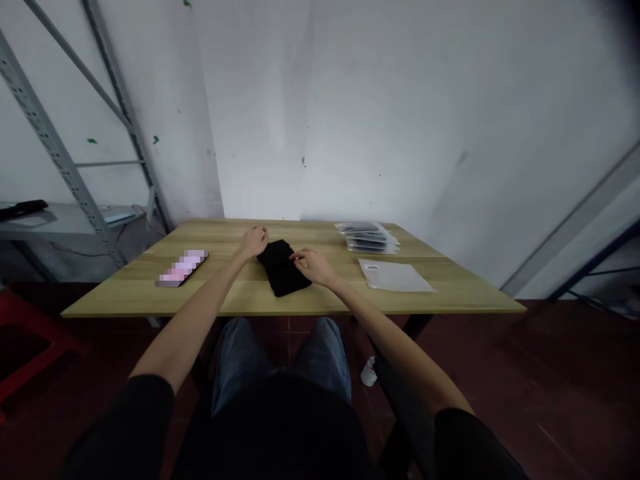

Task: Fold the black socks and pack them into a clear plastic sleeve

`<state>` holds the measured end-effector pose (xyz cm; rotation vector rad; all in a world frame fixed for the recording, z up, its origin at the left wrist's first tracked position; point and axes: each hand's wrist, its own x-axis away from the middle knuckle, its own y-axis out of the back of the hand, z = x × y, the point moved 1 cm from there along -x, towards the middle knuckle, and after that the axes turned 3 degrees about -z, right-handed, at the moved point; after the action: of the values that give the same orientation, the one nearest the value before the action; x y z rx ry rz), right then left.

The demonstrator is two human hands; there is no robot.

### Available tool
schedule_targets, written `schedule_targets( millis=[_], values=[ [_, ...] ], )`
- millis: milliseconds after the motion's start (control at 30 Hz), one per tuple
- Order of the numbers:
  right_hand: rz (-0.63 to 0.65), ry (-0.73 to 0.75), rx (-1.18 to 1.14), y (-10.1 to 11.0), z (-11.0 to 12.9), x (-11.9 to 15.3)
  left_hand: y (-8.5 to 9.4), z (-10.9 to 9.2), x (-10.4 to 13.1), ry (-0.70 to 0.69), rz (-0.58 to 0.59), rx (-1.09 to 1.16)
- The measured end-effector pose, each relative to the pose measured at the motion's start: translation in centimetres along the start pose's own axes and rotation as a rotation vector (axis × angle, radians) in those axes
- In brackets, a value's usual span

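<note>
Left hand and right hand, fingers spread flat, press opposite edges of a folded black cloth, pinning it mid-bench. Bagged stack and empty sleeve lie toward the right edge, within reach.

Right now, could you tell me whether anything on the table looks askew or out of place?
Nothing stands out. Both hands rest on the folded black cloth; the flat clear bag and bag stack lie tidily.

A plain packing or storeroom workspace — bare white walls, dark red tiled floor, slotted metal shelving at the left, and a wooden table bearing a stack of bagged goods — nothing homely.
</note>
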<state>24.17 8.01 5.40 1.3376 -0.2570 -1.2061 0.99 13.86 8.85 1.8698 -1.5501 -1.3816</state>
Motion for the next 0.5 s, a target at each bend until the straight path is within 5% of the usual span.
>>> schedule_targets(
  millis=[133,267,367,500],
  values=[
    [0.101,0.048,0.033,-1.6,-0.1,2.3,-0.8,0.6,2.5,0.015,-0.059,-0.097],
    [0.090,0.075,0.046,-1.7,1.1,5.0,-0.8,0.9,5.0,-0.256,0.143,-0.171],
    [0.073,0.080,0.047,-1.5,2.0,6.0,-0.8,1.0,5.3,-0.456,0.233,-0.244],
    [0.105,0.083,0.047,-1.0,0.6,5.9,-1.6,0.6,4.1,-0.528,0.296,-0.275]
  ],
)
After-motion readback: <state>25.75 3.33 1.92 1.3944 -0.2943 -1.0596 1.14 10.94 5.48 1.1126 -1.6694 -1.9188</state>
